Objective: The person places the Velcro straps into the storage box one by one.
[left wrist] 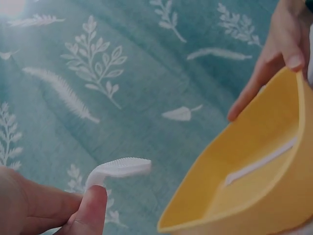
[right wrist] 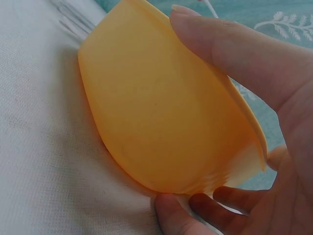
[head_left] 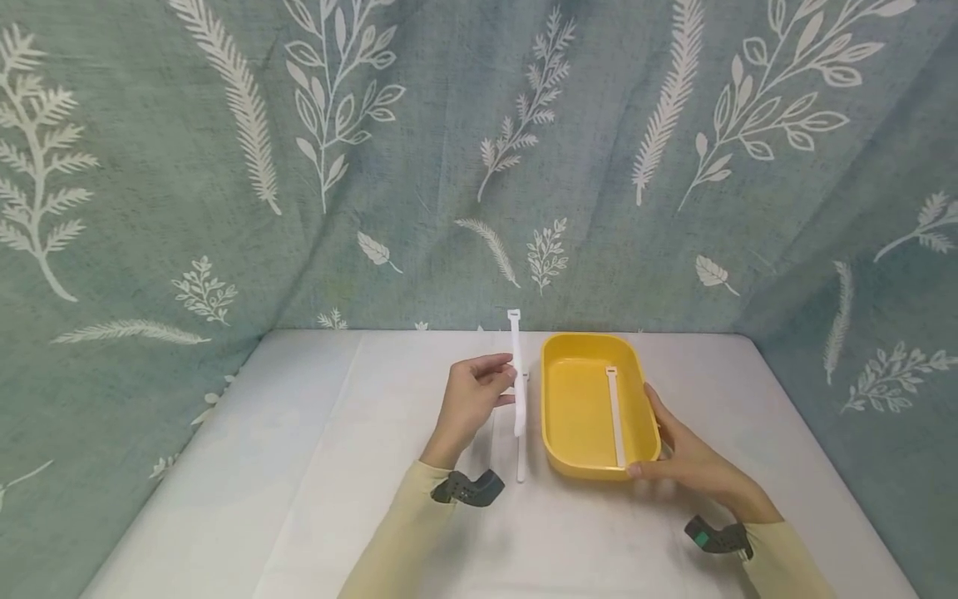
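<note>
My left hand point(head_left: 471, 395) pinches a white cable tie point(head_left: 515, 341) between thumb and fingers, its slotted head pointing up. In the left wrist view the ridged strap of that cable tie point(left wrist: 122, 169) bends over beyond the thumb. A second cable tie point(head_left: 520, 466) lies on the table, partly covered by the held one. The yellow tray point(head_left: 576, 399) is just to the right of both. Inside it, along the right side, lies another cable tie point(head_left: 615, 416). My right hand point(head_left: 688, 453) grips the tray's near right corner, thumb at the rim and fingers along the outer wall.
A white cloth covers the table point(head_left: 314, 466). Behind it and at both sides hangs a green-blue curtain point(head_left: 419, 166) with white leaf prints. Each wrist wears a dark strap, such as the left strap point(head_left: 467, 488).
</note>
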The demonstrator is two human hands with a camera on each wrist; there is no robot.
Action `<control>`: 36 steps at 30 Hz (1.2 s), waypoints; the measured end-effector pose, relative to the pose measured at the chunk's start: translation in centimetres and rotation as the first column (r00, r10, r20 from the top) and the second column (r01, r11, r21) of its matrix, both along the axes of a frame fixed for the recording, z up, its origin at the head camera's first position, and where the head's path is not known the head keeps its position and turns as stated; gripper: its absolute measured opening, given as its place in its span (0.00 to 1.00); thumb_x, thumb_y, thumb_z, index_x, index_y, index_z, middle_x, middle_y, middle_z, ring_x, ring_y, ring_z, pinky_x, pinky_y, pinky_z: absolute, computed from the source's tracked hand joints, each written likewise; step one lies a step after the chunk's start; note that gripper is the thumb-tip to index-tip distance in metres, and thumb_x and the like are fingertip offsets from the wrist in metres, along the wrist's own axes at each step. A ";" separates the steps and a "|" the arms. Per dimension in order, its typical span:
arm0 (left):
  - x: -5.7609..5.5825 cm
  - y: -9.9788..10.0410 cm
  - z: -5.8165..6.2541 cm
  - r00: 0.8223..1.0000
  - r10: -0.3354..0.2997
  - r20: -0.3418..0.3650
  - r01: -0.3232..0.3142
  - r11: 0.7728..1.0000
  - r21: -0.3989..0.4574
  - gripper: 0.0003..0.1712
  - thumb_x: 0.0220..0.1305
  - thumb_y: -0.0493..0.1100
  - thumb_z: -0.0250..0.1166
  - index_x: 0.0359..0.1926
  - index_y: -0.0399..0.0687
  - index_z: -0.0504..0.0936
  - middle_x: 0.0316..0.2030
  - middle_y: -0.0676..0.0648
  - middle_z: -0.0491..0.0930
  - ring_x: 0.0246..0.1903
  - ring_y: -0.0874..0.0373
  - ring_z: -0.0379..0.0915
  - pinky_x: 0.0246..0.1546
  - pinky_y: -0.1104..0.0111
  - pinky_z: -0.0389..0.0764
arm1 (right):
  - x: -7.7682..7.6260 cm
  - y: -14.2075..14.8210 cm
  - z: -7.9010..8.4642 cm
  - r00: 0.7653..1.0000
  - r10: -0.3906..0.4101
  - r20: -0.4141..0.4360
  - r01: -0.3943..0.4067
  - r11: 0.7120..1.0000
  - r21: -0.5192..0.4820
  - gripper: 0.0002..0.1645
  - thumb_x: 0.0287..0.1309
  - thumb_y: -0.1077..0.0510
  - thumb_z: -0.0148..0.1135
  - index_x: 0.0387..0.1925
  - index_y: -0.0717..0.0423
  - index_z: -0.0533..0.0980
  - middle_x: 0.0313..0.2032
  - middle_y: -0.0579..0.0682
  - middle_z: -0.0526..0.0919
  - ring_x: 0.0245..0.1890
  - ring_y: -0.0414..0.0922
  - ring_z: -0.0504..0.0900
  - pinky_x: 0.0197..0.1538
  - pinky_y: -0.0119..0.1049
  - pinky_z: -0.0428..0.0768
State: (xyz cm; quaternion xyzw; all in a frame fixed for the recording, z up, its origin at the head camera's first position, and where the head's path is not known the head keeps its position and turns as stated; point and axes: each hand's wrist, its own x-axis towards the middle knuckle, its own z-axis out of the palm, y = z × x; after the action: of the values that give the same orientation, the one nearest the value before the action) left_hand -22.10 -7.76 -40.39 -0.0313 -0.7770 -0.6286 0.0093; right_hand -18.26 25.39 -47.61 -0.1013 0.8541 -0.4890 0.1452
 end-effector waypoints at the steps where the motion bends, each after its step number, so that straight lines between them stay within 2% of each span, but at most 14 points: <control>1: -0.1 0.2 0.0 1.000 -0.005 0.004 0.005 1.000 0.010 0.18 0.72 0.40 0.66 0.59 0.41 0.83 0.49 0.38 0.85 0.49 0.49 0.87 0.42 0.69 0.90 | 0.0 0.0 0.1 1.000 0.000 0.002 0.000 1.000 -0.001 0.80 0.51 0.49 0.79 0.82 0.38 0.25 0.84 0.59 0.33 0.80 0.73 0.38 0.70 0.82 0.47; 10: -0.3 2.2 0.1 0.999 -0.049 0.013 0.048 0.997 0.057 0.18 0.72 0.40 0.66 0.59 0.39 0.83 0.51 0.38 0.84 0.50 0.51 0.87 0.42 0.70 0.90 | 0.1 -0.1 0.4 1.000 -0.003 0.020 0.003 1.000 0.008 0.81 0.51 0.48 0.79 0.82 0.38 0.25 0.84 0.60 0.33 0.80 0.74 0.38 0.69 0.83 0.48; 20: -0.6 3.1 -0.2 0.997 -0.057 0.047 0.051 0.990 0.133 0.16 0.71 0.37 0.65 0.57 0.38 0.84 0.47 0.39 0.84 0.40 0.59 0.86 0.40 0.69 0.90 | 0.1 -0.1 0.5 1.000 0.000 0.027 0.000 1.000 -0.002 0.80 0.52 0.48 0.79 0.82 0.38 0.24 0.84 0.58 0.32 0.81 0.73 0.38 0.71 0.83 0.46; 28: -0.6 3.9 -0.4 0.994 -0.080 0.073 0.070 0.989 0.133 0.17 0.71 0.36 0.66 0.58 0.38 0.84 0.48 0.39 0.83 0.42 0.58 0.85 0.41 0.69 0.90 | 0.1 -0.2 0.3 0.999 0.002 0.037 -0.001 1.000 -0.017 0.81 0.51 0.48 0.79 0.82 0.37 0.24 0.84 0.57 0.32 0.81 0.72 0.37 0.71 0.83 0.45; 36: -1.0 5.0 -0.7 0.991 -0.097 0.089 0.081 0.982 0.169 0.17 0.70 0.36 0.66 0.58 0.36 0.84 0.47 0.39 0.84 0.41 0.59 0.84 0.40 0.68 0.90 | 0.1 -0.3 0.7 1.000 0.000 0.006 0.000 1.000 0.002 0.81 0.50 0.48 0.80 0.82 0.39 0.25 0.84 0.58 0.33 0.80 0.73 0.39 0.70 0.83 0.48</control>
State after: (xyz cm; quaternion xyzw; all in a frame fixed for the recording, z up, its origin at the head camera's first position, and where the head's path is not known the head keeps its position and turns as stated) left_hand -23.08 -2.80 -41.12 -0.0347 -0.7197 -0.6913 -0.0542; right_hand -18.12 25.13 -46.95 -0.1000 0.8543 -0.4882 0.1478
